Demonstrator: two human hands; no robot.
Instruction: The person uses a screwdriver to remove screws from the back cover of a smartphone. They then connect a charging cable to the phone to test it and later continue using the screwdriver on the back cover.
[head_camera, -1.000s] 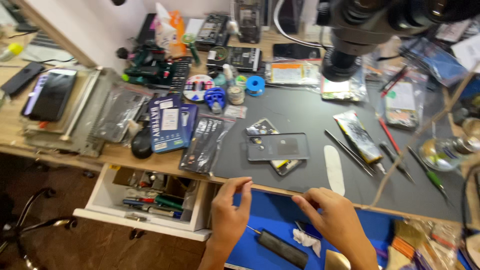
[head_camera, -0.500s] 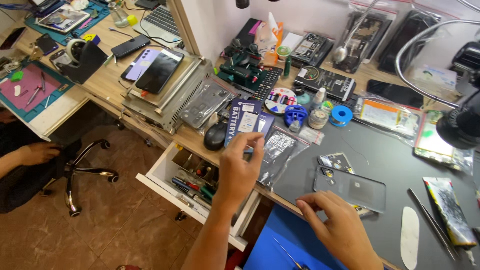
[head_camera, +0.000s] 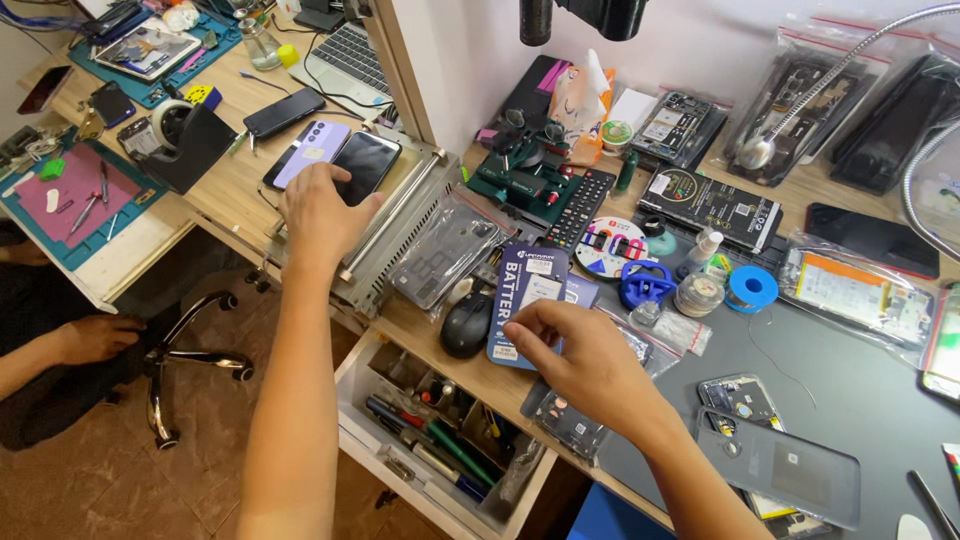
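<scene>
Left hand (head_camera: 322, 212): flat, fingers spread, palm down on dark phone (head_camera: 365, 163); nothing gripped.
Dark phone: on grey metal tray (head_camera: 395, 235), beside lilac phone (head_camera: 312, 150); long axis toward far left.
Right hand (head_camera: 590, 365): fingertips pinched at blue battery box (head_camera: 528, 290) edge; firm hold unclear.
Hidden: phone's near end, under the palm.
</scene>
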